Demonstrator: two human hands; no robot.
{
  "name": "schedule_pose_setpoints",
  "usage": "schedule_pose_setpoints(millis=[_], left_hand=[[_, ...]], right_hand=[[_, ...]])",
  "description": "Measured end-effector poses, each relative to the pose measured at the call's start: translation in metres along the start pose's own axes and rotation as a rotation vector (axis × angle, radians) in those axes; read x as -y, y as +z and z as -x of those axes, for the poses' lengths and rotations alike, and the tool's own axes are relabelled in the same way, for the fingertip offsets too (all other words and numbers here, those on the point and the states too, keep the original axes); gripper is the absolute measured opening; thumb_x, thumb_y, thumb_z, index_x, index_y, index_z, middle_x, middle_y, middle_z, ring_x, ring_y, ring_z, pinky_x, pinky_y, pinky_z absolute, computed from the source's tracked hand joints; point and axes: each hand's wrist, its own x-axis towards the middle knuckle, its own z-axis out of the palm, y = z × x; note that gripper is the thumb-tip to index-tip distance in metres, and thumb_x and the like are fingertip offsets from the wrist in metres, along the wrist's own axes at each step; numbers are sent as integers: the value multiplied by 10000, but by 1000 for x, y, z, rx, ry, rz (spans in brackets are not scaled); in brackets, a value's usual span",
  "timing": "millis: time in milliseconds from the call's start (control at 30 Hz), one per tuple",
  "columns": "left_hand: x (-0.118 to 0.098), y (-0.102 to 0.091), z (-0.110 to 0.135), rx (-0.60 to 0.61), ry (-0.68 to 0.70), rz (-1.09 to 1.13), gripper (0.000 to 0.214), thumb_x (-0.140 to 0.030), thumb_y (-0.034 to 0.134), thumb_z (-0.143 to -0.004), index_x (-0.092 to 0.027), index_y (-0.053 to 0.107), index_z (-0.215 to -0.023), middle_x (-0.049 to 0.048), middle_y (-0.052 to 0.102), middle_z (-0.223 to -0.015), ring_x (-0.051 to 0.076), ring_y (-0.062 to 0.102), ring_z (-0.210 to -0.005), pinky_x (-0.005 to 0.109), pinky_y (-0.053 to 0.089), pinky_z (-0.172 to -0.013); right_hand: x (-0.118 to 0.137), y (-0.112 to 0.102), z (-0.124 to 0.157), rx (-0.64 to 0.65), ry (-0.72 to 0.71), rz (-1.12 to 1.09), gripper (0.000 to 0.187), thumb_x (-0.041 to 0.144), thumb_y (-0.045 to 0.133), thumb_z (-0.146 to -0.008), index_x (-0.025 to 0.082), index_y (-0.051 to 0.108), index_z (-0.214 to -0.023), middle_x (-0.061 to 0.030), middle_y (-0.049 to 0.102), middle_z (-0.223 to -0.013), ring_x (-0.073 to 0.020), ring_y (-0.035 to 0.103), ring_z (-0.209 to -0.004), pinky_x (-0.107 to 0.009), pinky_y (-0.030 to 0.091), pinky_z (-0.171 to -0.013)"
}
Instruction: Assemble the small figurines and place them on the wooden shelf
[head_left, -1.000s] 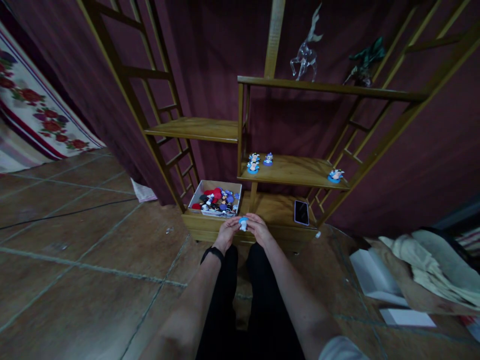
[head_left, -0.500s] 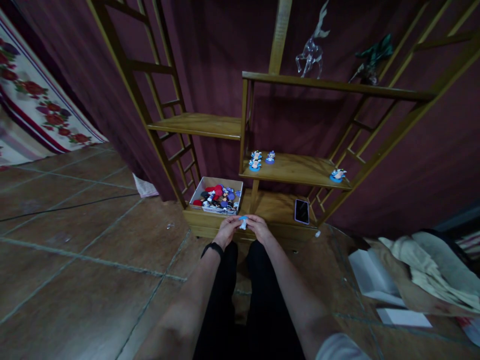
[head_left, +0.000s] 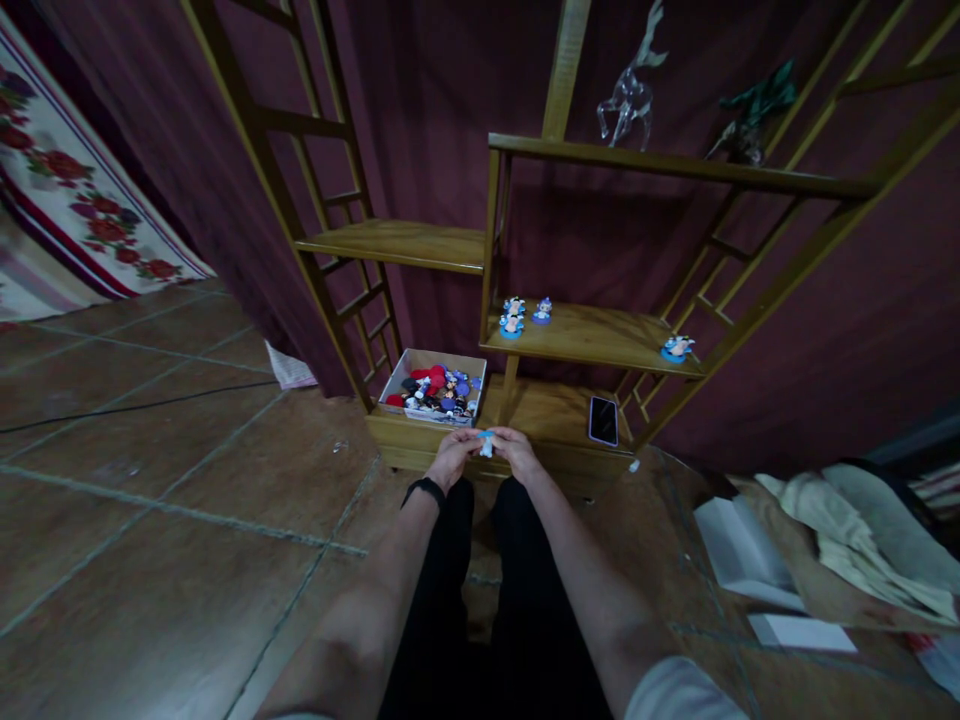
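Two-handedly gripping a small white-and-blue figurine (head_left: 486, 447), pinched between the fingertips (head_left: 472, 436) of the left hand (head_left: 454, 456) and the right hand (head_left: 516, 453), with its blue part uppermost, in front of the low base (head_left: 559, 458) of a wooden shelf unit (head_left: 564, 80). Wearing a dark wristband (head_left: 425, 490) on the left. Facing, just beyond the left hand, an open box (head_left: 420, 358) heaped with red, purple and dark pieces (head_left: 442, 388). Noting, on the middle shelf (head_left: 600, 330), two blue-based figures (head_left: 512, 325) close together at the left end, a purple figure (head_left: 542, 311) just beside them and another blue-based figure (head_left: 677, 348) well apart at the right end. Seeing also a dark-screened phone (head_left: 603, 421) lying on the board (head_left: 555, 410) below and a clear animal-shaped ornament (head_left: 628, 98) on the upper shelf (head_left: 675, 164)
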Motion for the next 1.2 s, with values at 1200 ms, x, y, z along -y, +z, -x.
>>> schedule_pose_setpoints(millis=[1200], left_hand=[[13,7,7,-75,434,-721,375,-94,612,-649,-173,606,-1016,52,612,-956,160,569,-854,322,441,-821]], right_hand=[[5,1,4,84,33,-64,297,204,706,-543,196,644,-833,-17,668,-862,-151,598,-825,-299,452,-794]])
